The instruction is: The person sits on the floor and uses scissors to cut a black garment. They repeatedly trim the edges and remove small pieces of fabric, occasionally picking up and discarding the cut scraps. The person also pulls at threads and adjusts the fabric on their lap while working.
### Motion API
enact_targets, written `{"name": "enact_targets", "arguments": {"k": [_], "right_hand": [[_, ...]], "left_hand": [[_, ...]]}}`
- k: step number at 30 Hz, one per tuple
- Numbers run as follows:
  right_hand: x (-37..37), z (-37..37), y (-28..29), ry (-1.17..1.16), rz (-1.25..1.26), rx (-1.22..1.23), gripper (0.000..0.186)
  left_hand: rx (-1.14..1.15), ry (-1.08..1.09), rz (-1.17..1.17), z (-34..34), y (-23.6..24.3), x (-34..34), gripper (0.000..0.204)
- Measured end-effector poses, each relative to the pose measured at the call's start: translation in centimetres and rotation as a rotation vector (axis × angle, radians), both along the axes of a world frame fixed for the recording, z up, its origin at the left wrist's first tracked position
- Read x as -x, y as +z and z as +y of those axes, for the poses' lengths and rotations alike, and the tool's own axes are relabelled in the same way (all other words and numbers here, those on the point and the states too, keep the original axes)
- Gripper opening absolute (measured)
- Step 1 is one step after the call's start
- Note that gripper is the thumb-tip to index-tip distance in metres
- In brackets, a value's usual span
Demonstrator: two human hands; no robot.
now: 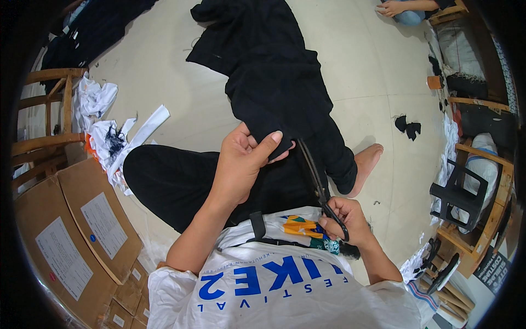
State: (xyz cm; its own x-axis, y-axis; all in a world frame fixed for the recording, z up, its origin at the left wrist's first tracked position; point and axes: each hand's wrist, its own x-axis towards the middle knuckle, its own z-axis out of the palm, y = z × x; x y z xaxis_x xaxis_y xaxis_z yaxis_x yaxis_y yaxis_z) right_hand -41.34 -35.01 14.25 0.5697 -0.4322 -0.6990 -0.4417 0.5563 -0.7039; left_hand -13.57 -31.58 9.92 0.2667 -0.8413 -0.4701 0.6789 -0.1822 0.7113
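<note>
Head view, looking straight down: the left hand (245, 153) has a corner of black cloth (276, 90) pinched, thumb on top and the other fingers mostly tucked out of sight behind it. The cloth runs away from there over the floor (378, 118) and gets chopped off by the top edge, so no idea where it ends. Right hand (350, 219) is closed around the handles of some dark scissors (313, 175), blades pointing up toward the cloth, tips just beside the left fingertips. Black on black though, so I honestly can't tell if the blades are apart or actually touching the fabric. Same problem with the person's black trousers (164, 172): hard to see where leg stops and cloth starts. One bare foot (368, 167) pokes out on the right. Cardboard boxes (71, 236) at lower left fade into the dark rim, with white scraps (118, 148) heaped above them. Top right there's another person's hand (392, 7), the rest of them mostly cropped out.
</note>
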Motion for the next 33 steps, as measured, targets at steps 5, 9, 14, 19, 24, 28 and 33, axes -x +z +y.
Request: {"name": "enact_targets", "arguments": {"k": [5, 9, 14, 19, 24, 28, 33], "right_hand": [[1.4, -3.2, -2.0, -0.153, 0.076, 0.319, 0.019], [2.5, -9.0, -7.5, -0.2, 0.514, 0.752, 0.025], [4.1, -15.2, -15.6, -0.184, 0.926, 1.046, 0.041], [5.1, -17.8, -20.1, -0.218, 0.93, 1.202, 0.045], [5.5, -18.5, -21.9, -0.213, 0.95, 1.159, 0.046], [5.4, -18.4, -22.7, -0.232, 0.916, 1.164, 0.046], [6.3, -18.9, -22.5, -0.145, 0.826, 1.118, 0.046]], "left_hand": [[0.009, -0.01, 0.024, -0.2, -0.2, -0.2, 0.037], [0.007, -0.013, 0.023, -0.4, -0.2, -0.3, 0.042], [0.024, -0.006, -0.003, -0.3, -0.1, -0.3, 0.043], [0.02, -0.006, -0.008, -0.3, -0.1, 0.1, 0.043], [0.008, -0.029, -0.009, -0.3, -0.3, 0.5, 0.042], [0.035, -0.014, 0.003, -0.2, -0.1, 0.6, 0.039], [0.007, -0.015, -0.022, -0.3, 0.2, 0.8, 0.032]]}}
